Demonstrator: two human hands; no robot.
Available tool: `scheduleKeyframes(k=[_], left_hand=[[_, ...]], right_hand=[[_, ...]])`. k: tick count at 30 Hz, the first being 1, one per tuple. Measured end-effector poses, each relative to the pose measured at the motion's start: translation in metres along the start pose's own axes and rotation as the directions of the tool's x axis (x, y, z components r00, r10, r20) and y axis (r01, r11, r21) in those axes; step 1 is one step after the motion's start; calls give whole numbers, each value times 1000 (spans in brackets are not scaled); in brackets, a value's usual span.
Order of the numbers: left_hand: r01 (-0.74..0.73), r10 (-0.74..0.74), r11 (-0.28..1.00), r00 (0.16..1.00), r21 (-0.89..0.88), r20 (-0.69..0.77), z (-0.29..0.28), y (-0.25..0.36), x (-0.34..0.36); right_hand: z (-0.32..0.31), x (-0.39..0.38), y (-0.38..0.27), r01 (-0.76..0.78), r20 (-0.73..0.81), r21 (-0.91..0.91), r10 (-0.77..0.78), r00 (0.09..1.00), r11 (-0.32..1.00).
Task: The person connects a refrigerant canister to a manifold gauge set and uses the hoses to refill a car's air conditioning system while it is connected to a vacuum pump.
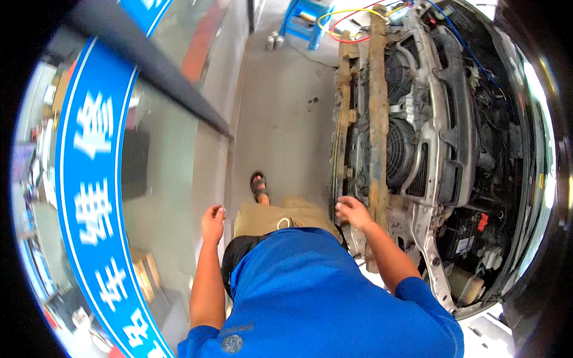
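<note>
My left hand hangs by my left side over the floor, fingers loosely bent with nothing in them. My right hand, also empty with slightly curled fingers, is beside the exposed front end of a vehicle at the right, near a rusty horizontal beam. Whether it touches anything there is hard to tell. Behind that beam are black fans, a silver metal frame, a battery with a red terminal cover and a dark engine bay. My sandalled foot shows on the grey floor.
A glass wall with a blue lettered band and a dark metal bar runs along the left. At the far end stand a blue stool with yellow and red hoses and small metal canisters on the floor.
</note>
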State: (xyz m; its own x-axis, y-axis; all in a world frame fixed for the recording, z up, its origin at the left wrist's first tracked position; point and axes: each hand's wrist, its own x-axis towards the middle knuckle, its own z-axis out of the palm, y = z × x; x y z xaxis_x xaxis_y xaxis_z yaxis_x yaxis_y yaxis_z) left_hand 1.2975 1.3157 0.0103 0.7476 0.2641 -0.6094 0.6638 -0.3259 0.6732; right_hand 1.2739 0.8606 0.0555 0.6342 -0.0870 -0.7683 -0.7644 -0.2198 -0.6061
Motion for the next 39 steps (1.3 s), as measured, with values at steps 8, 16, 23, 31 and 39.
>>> scheduleKeyframes(k=[8, 16, 23, 31, 39], left_hand=[[-229, 180, 964, 938, 138, 296, 53, 191, 164], [-123, 29, 962, 934, 244, 357, 98, 310, 297], [-108, -18, 937, 934, 331, 356, 141, 424, 379], [-236, 18, 888, 876, 396, 483, 191, 542, 512], [-380, 52, 817, 798, 434, 601, 221, 654, 651]], right_hand=[[-11, 71, -42, 103, -231, 110, -75, 970, 989], [-57, 162, -156, 202, -272, -14, -198, 942, 979], [-96, 217, -218, 251, -375, 103, -196, 906, 963], [-100, 304, -305, 76, -426, 202, 17, 905, 976], [-98, 366, -413, -3, -512, 221, 118, 851, 975]])
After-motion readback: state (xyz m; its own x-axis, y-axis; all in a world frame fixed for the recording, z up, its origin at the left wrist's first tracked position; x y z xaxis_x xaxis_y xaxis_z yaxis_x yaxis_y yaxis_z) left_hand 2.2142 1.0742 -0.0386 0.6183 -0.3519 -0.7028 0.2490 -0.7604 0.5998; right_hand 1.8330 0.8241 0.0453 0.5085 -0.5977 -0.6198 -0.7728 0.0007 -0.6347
